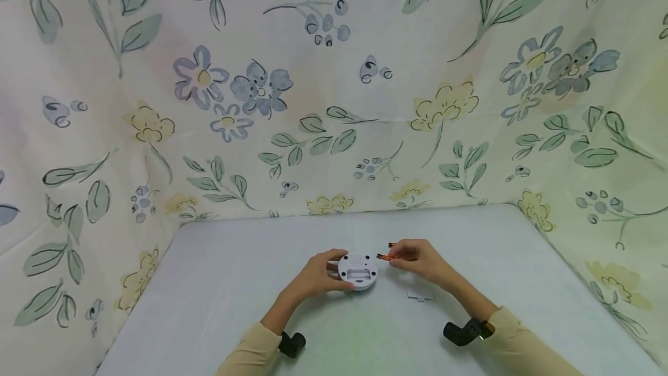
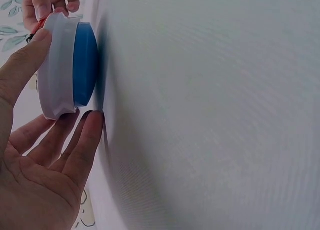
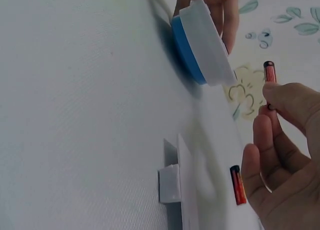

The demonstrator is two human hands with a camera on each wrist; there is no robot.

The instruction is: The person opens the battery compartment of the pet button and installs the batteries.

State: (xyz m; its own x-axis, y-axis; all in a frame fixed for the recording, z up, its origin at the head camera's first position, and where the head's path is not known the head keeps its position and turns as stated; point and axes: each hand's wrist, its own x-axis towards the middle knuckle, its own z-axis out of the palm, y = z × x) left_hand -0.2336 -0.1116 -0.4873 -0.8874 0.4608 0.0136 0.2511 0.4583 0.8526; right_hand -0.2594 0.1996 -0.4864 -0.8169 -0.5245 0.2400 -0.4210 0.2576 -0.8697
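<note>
A round white device (image 1: 358, 270) lies with its blue face down on the grey table (image 1: 209, 283), and its open battery slot faces up. My left hand (image 1: 318, 274) grips its left edge, thumb on the rim (image 2: 65, 65) and fingers by the table. Just right of it, my right hand (image 1: 417, 260) holds two small orange batteries. One battery (image 3: 269, 72) is pinched at the fingertips and points toward the device (image 3: 202, 42). The other battery (image 3: 238, 185) lies against the lower fingers.
A small white battery cover (image 1: 420, 293) lies flat on the table under my right wrist, also seen in the right wrist view (image 3: 175, 182). A floral cloth (image 1: 334, 103) walls in the table at the back and both sides.
</note>
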